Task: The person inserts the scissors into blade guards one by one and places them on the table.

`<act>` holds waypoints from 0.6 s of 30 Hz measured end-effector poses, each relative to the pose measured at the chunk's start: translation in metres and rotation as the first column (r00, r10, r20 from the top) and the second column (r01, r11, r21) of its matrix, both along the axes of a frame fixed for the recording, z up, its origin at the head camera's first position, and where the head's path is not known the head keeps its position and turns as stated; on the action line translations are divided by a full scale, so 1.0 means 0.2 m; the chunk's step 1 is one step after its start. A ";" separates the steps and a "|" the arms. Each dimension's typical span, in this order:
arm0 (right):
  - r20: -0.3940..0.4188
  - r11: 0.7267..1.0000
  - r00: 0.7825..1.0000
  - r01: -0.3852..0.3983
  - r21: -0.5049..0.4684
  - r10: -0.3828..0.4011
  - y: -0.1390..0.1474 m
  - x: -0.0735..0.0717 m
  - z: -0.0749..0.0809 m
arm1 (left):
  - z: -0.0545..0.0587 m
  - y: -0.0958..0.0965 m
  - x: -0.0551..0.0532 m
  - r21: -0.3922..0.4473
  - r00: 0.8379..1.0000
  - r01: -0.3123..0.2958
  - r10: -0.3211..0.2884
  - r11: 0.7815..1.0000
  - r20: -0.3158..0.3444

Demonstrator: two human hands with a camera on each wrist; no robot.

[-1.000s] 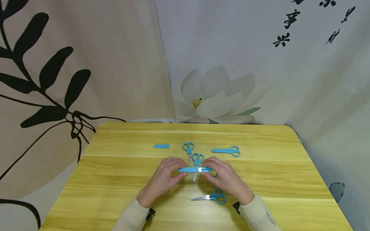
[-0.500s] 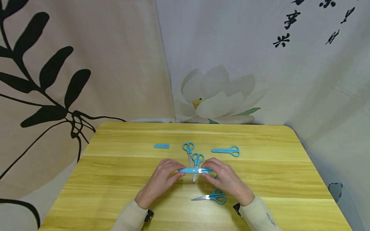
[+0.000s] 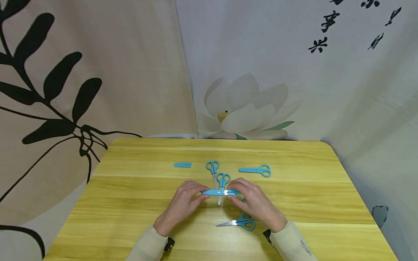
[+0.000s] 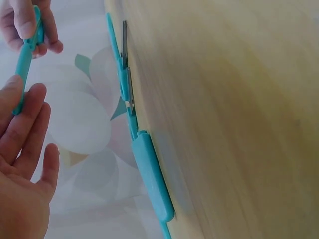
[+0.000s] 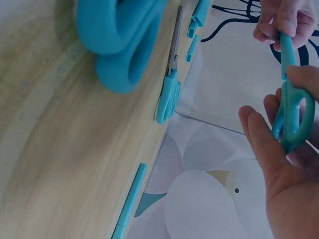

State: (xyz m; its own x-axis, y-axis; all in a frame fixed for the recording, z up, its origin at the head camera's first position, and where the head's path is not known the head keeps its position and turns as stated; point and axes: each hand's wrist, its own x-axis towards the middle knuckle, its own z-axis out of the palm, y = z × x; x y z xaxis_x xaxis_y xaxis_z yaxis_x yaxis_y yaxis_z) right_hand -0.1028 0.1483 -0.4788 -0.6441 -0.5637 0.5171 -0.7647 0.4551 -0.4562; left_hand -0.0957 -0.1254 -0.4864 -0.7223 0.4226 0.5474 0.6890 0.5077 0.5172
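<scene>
Blue scissors (image 3: 236,194), their blades inside a blue blade cover (image 3: 213,192), are held level above the table between both hands. My left hand (image 3: 184,201) pinches the cover's far end between thumb and fingers. At the handles, my right hand (image 3: 253,201) grips the scissors, and the wrist view shows the loops (image 5: 294,117) against its fingers. Right behind them on the table lie bare-bladed scissors (image 3: 224,179), partly hidden by the held pair. More uncovered scissors (image 3: 213,166) lie farther back, and another pair (image 3: 243,222) rests in front, blades to the left.
A loose blue blade cover (image 3: 182,165) lies at the back left of the wooden table (image 3: 130,203). Scissors in a cover (image 3: 256,170) lie at the back right. A printed cloth (image 3: 147,72) hangs behind the table's back edge.
My left hand has shifted slightly left and down, its fingers now nearer the cover's tip. The right hand and the scissors stay nearly still.
</scene>
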 end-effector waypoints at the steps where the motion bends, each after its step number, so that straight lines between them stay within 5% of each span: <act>1: 0.004 1.000 1.000 0.002 0.002 -0.002 0.00 0.00 0.00 | 0.00 0.00 0.00 0.000 1.000 -0.001 0.001 1.000 0.003; 18: 0.004 1.000 1.000 -0.002 0.005 0.002 -0.01 -0.01 0.00 | 0.00 -0.01 -0.01 -0.006 1.000 0.013 -0.013 1.000 -0.004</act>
